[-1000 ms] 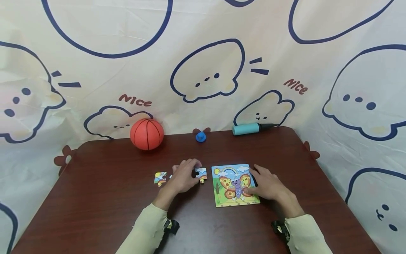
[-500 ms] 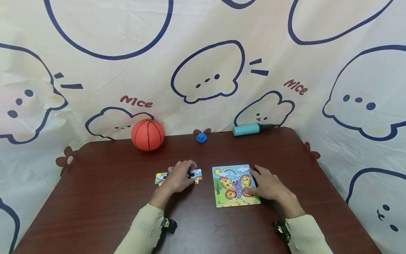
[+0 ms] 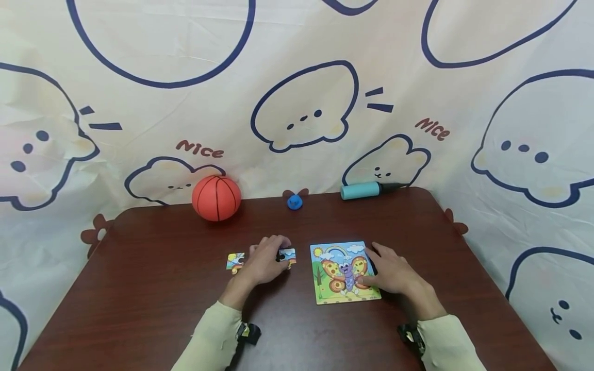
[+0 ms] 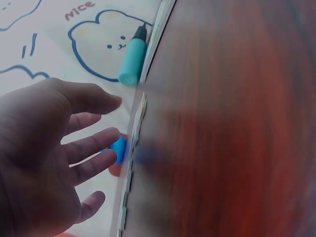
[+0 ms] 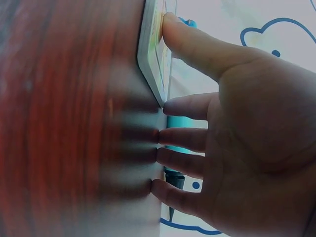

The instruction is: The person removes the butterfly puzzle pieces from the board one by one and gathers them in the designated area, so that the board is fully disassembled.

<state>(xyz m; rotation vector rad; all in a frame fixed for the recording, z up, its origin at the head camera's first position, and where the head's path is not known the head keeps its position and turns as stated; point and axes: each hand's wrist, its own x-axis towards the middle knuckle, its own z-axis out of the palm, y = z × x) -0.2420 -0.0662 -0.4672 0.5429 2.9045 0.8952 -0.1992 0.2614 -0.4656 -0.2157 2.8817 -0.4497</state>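
My left hand (image 3: pixel 265 262) lies over a row of jigsaw pieces on the table. One piece (image 3: pixel 235 261) shows left of it and another (image 3: pixel 288 255) by the thumb; the hand covers what lies between. In the left wrist view the fingers are apart and loosely bent, with the row of pieces (image 4: pixel 129 185) seen edge-on beyond them. My right hand (image 3: pixel 393 270) is at the right side of a square butterfly puzzle board (image 3: pixel 329 293). Its thumb (image 5: pixel 180 37) rests on the board's face, while the other fingertips touch the tabletop beside the edge.
An orange-red toy basketball (image 3: pixel 216 198) sits at the back left of the dark wooden table (image 3: pixel 148 299). A small blue object (image 3: pixel 294 201) is at the back middle, and a teal hand pump (image 3: pixel 360 190) lies at the back right. A printed cloth (image 3: pixel 297 41) hangs behind.
My left hand has slid slightly left, bringing the right-hand piece closer to the left one, then stayed nearly still. The right hand and the board have not visibly moved.
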